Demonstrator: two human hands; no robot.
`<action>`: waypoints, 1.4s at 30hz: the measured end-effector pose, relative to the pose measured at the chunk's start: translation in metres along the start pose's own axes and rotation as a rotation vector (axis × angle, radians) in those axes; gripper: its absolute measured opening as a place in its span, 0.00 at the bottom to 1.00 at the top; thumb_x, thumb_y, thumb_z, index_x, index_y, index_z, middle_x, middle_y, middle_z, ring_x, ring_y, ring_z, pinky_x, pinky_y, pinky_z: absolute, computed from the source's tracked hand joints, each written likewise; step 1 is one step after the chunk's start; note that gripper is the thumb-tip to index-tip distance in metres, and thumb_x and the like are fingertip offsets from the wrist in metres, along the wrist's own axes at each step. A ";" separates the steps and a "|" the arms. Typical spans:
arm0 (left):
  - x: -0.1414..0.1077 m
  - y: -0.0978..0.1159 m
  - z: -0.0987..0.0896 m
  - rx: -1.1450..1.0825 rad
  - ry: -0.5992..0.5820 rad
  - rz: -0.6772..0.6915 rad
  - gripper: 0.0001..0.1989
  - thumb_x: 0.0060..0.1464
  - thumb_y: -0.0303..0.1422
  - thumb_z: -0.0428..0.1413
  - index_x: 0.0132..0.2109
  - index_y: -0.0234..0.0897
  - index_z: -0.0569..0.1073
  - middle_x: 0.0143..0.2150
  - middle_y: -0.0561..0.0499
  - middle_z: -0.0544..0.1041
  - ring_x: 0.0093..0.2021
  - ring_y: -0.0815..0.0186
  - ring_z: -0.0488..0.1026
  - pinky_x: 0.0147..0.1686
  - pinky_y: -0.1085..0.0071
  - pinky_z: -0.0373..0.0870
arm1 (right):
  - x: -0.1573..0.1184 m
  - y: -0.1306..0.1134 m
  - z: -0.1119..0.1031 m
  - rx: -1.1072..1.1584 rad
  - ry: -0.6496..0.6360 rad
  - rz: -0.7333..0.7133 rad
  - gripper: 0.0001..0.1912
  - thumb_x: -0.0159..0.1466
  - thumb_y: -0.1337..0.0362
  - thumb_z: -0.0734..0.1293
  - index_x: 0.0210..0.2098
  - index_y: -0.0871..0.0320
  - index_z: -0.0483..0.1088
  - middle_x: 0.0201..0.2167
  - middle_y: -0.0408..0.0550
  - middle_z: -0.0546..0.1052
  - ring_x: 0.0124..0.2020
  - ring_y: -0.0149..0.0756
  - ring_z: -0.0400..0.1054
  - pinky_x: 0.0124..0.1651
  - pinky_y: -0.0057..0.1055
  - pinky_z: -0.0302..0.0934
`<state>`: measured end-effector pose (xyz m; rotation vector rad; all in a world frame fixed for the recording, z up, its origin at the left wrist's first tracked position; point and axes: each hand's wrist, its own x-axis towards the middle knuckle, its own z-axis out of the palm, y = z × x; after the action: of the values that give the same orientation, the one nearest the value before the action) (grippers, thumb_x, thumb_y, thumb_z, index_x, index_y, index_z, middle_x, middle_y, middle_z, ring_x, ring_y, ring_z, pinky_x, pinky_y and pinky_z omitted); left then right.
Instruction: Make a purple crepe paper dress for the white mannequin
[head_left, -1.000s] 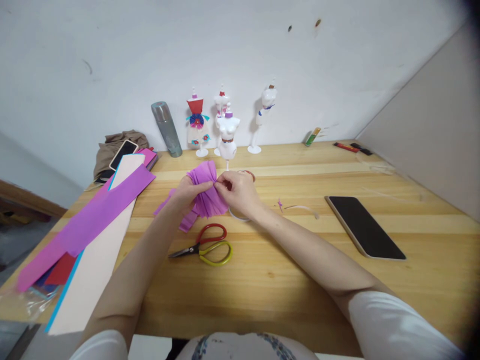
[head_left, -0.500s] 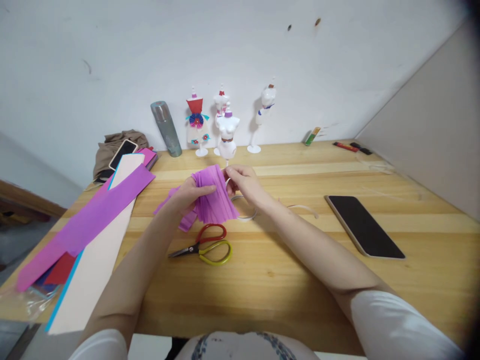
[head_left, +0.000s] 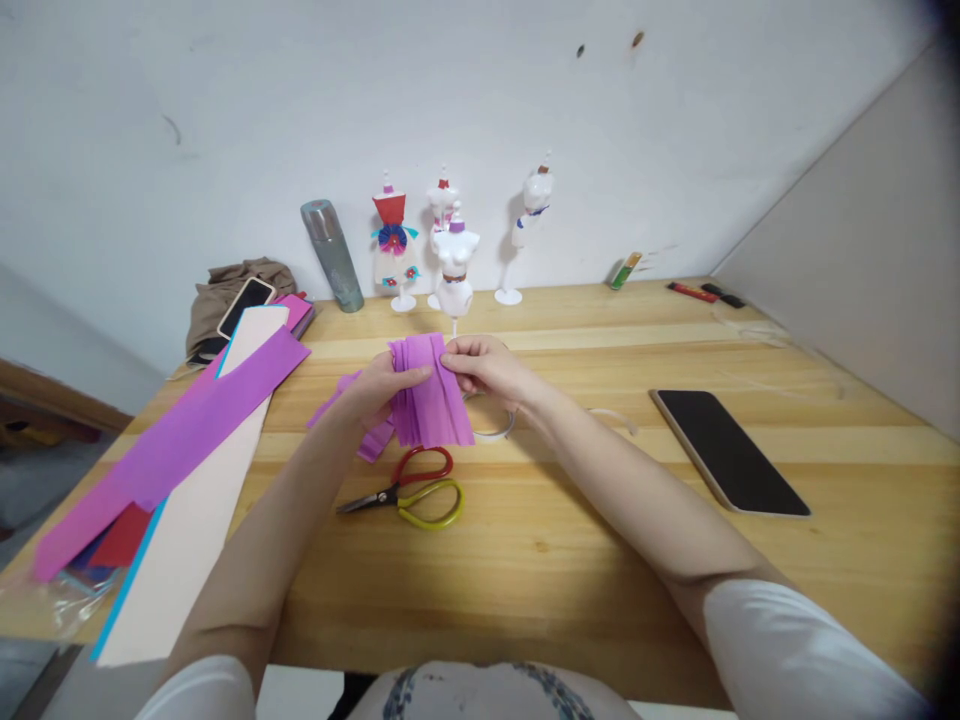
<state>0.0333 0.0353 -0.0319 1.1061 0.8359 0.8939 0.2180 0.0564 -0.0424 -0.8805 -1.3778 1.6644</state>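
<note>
While the left hand (head_left: 379,388) is pinching the pleated strip (head_left: 429,400) between thumb and fingers, the right hand (head_left: 484,368) is gripping its upper edge. The strip is hanging over the table (head_left: 570,580), just beyond the scissors (head_left: 405,495). A ring (head_left: 496,434) is lying partly hidden beside it, and a mannequin (head_left: 455,262) is standing behind.

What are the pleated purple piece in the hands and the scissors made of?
The pleated purple piece looks like matte crepe paper, judging by its crisp folds; thin fabric is possible. The red-and-yellow-handled scissors seem to have greyish metal blades; their smooth, glossy handles suggest plastic-coated metal.
</note>
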 end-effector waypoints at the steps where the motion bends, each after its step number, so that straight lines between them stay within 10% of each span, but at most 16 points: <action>1: 0.000 0.000 -0.001 -0.001 0.000 -0.006 0.23 0.42 0.36 0.71 0.46 0.32 0.79 0.40 0.41 0.83 0.39 0.56 0.80 0.40 0.64 0.75 | 0.001 0.001 -0.001 0.019 0.007 0.003 0.19 0.47 0.54 0.77 0.23 0.57 0.66 0.10 0.33 0.62 0.13 0.22 0.51 0.19 0.24 0.43; 42: 0.003 -0.004 0.004 -0.012 0.080 0.024 0.25 0.36 0.40 0.73 0.42 0.32 0.80 0.35 0.44 0.83 0.39 0.55 0.80 0.42 0.62 0.75 | 0.009 0.017 0.007 -0.116 0.137 -0.154 0.21 0.48 0.47 0.75 0.22 0.57 0.67 0.14 0.35 0.62 0.17 0.23 0.51 0.21 0.25 0.44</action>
<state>0.0387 0.0362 -0.0355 1.0779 0.8831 0.9670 0.2050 0.0592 -0.0583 -0.9124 -1.4217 1.3942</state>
